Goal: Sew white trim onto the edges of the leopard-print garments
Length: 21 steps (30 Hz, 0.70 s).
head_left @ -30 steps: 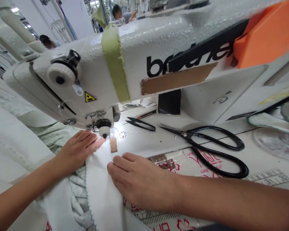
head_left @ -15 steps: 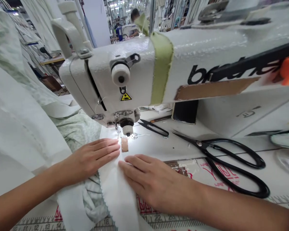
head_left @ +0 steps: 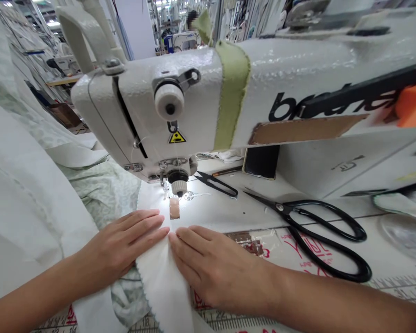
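Note: your left hand [head_left: 121,243] and right hand [head_left: 211,266] lie flat, fingers gently extended, grasping nothing, pressing the white fabric [head_left: 157,282] on the desk [head_left: 222,208] just before the presser foot [head_left: 179,187]; no stitching discernible.

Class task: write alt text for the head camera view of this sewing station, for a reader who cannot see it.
The left hand and right hand lie flat on white pinked-edge fabric in front of the needle of a white industrial sewing machine. Black-handled shears and thread snips lie to the right.
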Tool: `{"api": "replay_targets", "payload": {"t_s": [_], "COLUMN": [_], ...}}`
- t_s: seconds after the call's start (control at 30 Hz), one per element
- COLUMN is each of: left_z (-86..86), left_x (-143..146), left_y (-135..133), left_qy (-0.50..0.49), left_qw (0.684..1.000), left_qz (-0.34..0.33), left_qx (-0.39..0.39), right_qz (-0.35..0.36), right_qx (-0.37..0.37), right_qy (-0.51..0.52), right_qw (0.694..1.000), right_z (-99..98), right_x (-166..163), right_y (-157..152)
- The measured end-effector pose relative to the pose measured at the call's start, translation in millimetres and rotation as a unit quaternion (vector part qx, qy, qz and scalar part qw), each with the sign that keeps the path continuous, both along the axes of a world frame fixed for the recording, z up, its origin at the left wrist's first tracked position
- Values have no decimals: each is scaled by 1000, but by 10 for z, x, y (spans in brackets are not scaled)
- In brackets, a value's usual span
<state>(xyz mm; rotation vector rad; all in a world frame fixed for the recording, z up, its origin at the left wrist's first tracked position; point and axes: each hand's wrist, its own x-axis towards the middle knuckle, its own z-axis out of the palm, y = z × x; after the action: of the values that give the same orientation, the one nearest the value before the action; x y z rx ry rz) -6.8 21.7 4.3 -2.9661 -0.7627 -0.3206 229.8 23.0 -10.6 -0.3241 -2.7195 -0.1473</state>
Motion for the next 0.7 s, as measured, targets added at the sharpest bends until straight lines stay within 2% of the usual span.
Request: {"api": "replay_targets", "payload": {"t_s": [0.13, 0.23, 0.4, 0.53, 0.7], "left_z": [-23, -9, 32, 50, 62], "left_x": [114, 139, 50, -12, -67], "left_y": [39, 54, -17, -51, -61], "left_qy": [-55, -51, -10, 0, 31], "left_qw": [997, 996, 999, 1000, 999], "left_qz": [-40, -56, -31, -4, 9], "left_qx": [43, 52, 30, 13, -3], "right_qz": [-22, -28, -16, -50, -55], "right_qx": [-7, -17, -30, -57, -16], "right_qy": [3, -4, -18, -11, -21], "right_qw": [1000, 999, 999, 997, 998], "right_z": [4, 10, -4, -20, -27], "right_x": [-14, -13, -24, -52, -55], "right_y": [-49, -64, -69, -121, -208]}}
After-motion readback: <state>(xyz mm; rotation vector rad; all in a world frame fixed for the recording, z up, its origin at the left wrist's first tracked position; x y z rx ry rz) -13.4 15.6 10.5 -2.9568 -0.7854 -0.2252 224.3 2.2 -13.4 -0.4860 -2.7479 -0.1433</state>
